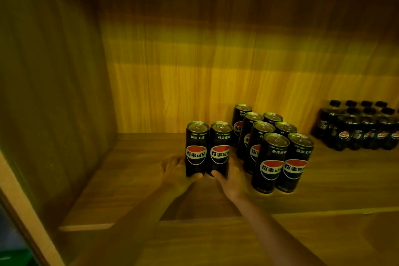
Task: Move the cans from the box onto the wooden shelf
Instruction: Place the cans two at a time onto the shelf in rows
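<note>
Fingers of left hand round left can, right hand round right can

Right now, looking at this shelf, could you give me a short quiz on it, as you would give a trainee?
1. True or false: the left hand and the right hand each grip one black Pepsi can, the left can and the right can.
2. Where does the pack of dark Pepsi bottles stand? A) left of the hands B) far right on the wooden shelf C) atop the cans
3. Fill in: the group of cans beside the right hand stands ___.
Key: 1 true; 2 B; 3 upright.
</note>
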Tool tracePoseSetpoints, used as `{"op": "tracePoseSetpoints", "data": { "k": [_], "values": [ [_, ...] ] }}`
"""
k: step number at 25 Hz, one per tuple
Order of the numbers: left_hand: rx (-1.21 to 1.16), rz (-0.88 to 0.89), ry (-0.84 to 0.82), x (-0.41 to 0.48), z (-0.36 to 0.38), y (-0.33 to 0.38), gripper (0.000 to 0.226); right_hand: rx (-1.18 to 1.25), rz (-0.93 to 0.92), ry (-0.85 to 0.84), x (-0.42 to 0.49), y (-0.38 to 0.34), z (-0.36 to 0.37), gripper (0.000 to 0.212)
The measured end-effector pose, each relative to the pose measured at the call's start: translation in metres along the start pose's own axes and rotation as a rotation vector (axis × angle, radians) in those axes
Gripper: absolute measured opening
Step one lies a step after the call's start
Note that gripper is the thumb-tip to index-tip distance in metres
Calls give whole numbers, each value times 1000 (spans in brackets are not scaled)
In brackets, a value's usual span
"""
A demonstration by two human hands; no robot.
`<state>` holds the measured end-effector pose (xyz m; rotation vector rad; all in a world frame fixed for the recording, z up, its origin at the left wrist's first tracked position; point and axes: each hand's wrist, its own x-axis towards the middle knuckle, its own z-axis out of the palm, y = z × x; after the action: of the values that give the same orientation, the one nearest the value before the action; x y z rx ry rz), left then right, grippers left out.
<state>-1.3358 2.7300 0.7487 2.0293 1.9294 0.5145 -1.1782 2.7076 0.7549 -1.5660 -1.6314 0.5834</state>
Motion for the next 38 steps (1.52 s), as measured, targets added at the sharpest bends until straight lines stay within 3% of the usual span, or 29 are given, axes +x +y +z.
{"op": "tracePoseSetpoints", "data": {
  "k": [7, 10, 13, 18, 21, 24, 27, 33, 38],
  "values": [
    [5, 0, -17, -1, 0, 0, 77, -120, -45, 67, 0, 7, 5, 67],
    [65, 4, -55, -4, -9, -2, 90, -87, 0, 23, 0, 8, 4, 78],
    [17, -73, 8, -18, -28, -8, 97, -36, 53, 16, -10, 3, -2, 90],
    [151, 8, 24, -58, -72, -8, 87, -141, -88, 84, -42, -32, -22, 80],
    [251, 103, 39, -91, -94, 3, 85, -397, -190, 158, -63, -58, -40, 72],
    [393, 128, 23, -126, -100, 5, 89, -672, -264, 16, -85, -77, -50, 79],
    [448, 109, -26, -160, -94, -4, 92, -788, -277, -166, -110, -94, -54, 86],
    [454, 60, -10, -236, -79, -18, 91, -755, -303, -316, -177, -95, -43, 90],
    [333, 52, 97, -300, -21, -39, 91, -738, -344, -350, -238, -43, -11, 90]
  ]
}}
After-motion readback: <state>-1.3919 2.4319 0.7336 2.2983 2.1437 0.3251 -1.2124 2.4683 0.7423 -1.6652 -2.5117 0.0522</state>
